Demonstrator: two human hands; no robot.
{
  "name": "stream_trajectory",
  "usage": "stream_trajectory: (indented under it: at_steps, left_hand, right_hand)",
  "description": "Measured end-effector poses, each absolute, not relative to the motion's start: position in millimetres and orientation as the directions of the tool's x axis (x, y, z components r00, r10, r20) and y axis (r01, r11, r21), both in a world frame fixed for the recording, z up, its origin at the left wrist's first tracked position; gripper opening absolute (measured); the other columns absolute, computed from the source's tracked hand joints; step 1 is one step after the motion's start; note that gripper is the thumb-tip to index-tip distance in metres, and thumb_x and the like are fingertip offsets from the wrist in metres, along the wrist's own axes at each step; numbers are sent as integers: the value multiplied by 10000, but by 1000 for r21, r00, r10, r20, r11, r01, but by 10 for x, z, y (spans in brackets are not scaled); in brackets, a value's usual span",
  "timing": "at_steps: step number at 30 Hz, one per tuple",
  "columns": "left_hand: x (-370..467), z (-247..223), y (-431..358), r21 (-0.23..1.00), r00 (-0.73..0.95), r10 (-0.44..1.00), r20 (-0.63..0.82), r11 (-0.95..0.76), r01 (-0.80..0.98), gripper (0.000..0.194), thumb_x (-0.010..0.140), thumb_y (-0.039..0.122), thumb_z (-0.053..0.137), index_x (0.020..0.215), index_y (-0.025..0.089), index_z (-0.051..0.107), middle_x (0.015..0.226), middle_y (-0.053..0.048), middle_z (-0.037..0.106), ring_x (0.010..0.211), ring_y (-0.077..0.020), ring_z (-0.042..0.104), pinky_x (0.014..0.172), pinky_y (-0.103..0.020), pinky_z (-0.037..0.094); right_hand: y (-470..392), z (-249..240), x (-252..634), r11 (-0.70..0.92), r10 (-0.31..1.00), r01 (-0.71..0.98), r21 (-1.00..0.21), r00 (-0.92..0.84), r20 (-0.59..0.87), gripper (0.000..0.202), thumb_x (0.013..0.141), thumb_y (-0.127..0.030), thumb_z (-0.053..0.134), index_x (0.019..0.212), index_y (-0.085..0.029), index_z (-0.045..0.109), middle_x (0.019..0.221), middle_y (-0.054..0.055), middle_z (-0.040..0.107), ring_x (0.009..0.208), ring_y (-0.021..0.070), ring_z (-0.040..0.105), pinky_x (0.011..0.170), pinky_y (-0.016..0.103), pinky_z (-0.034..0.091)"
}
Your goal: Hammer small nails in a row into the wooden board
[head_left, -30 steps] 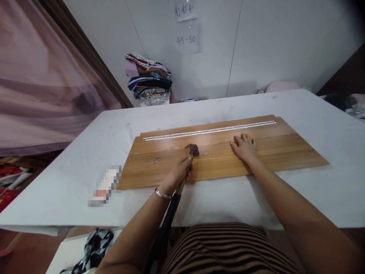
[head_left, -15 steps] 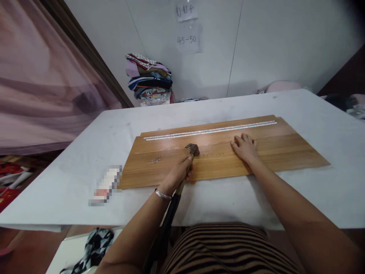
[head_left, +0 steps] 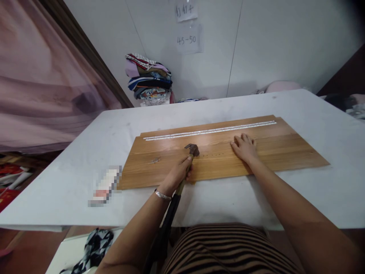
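Observation:
My left hand point(head_left: 179, 174) is wrapped round the upper shaft of a claw hammer point(head_left: 180, 187), close below its head. The rusty hammer head point(head_left: 194, 149) is at the left end of a row of small dark dots point(head_left: 211, 155) along the wooden board point(head_left: 273, 152). Whether the head touches the board I cannot tell. A dark grip covers the lower handle, which runs back toward my body. My right hand point(head_left: 245, 147) rests on the board to the right of the dots, fingers spread and holding nothing. Several loose nails point(head_left: 155, 160) lie on the board's left part.
Two white strips point(head_left: 211, 131) run along the board's far side. The board lies on a white-covered table point(head_left: 71, 160), with a blurred, pixelated object point(head_left: 106, 185) left of it. Folded clothes point(head_left: 149, 78) are stacked behind the table by the wall. A pink curtain point(head_left: 42, 76) hangs at left.

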State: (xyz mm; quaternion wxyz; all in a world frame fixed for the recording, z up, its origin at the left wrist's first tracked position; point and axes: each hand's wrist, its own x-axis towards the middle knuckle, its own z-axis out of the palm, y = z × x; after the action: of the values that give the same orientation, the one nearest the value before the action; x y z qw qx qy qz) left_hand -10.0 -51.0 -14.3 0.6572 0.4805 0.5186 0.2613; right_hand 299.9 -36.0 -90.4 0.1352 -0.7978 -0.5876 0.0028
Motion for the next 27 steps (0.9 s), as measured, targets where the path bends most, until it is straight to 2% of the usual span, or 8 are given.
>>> stream_trajectory:
  at_steps: [27]
  left_hand:
    - [-115, -197, -509, 905, 336, 840, -425, 398, 151, 437, 781, 609, 593, 816, 185, 497, 655, 43, 506, 430, -46, 417, 360, -171, 308]
  right_hand:
    - [-362, -880, 2987, -273, 939, 939, -210, 307, 153, 483, 953, -484, 326, 1238, -215, 608, 1377, 163, 509, 1299, 303, 390, 1048, 540, 276]
